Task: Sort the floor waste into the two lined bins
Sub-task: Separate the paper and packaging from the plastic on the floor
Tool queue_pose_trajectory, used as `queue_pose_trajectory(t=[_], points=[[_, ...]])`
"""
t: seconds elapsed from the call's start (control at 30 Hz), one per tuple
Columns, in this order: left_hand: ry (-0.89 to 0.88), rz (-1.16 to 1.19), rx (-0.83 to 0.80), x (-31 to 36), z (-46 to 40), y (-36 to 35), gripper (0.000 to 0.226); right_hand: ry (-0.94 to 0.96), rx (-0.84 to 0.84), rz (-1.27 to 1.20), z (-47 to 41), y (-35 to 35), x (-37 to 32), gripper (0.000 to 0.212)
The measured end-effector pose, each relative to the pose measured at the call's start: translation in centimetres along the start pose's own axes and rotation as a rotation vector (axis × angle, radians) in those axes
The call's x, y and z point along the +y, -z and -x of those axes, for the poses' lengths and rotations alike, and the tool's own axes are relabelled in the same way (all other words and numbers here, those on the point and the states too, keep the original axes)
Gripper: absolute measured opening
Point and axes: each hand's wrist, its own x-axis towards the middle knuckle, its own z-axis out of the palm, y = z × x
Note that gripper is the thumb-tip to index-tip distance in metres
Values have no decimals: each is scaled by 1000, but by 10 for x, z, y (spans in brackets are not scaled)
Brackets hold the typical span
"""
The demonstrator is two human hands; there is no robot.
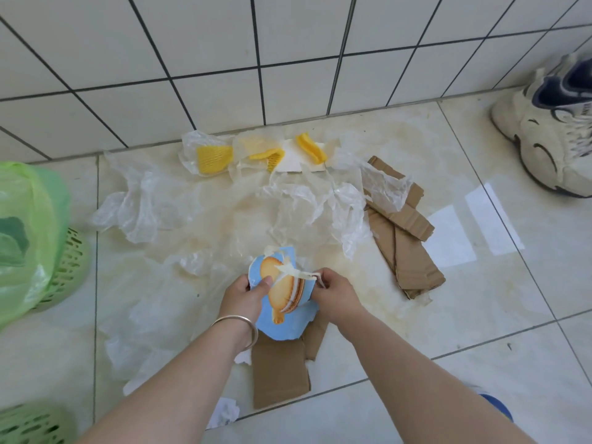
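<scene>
Left hand (246,291) is gripping the blue card (285,302), right hand (333,291) is pinching the tape strip (296,273) stretching between the fingers — a hard tug risks tearing the card

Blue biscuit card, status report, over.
Left hand grips blue card; right hand pinches tape strip stuck to it. Green-lined bin at left. Plastic film, cardboard on the floor.

White-tiled wall (224,43) with dark grout, meeting glossy stained floor tiles (480,299). One white sneaker with navy trim (547,129), upper right near the wall. Blue object (499,406), partly hidden, possibly another shoe.
</scene>
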Motion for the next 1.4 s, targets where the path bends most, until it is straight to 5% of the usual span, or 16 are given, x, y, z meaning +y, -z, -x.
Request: queue_pose_trajectory(t=[0.37,0.73,0.93,1.17,1.4], points=[[-65,262,45,11,10,22,11,11,-121,-206,8,-4,-24,13],[-91,390,196,1,8,79,14,-61,63,-268,12,21,-11,10],[-32,339,201,-21,21,95,13,-182,-74,-92,27,-12,16,9],[8,315,151,-34,36,92,11,-140,135,1,27,-54,7,17],[58,297,121,-39,38,92,8,-46,240,450,9,-66,6,36]])
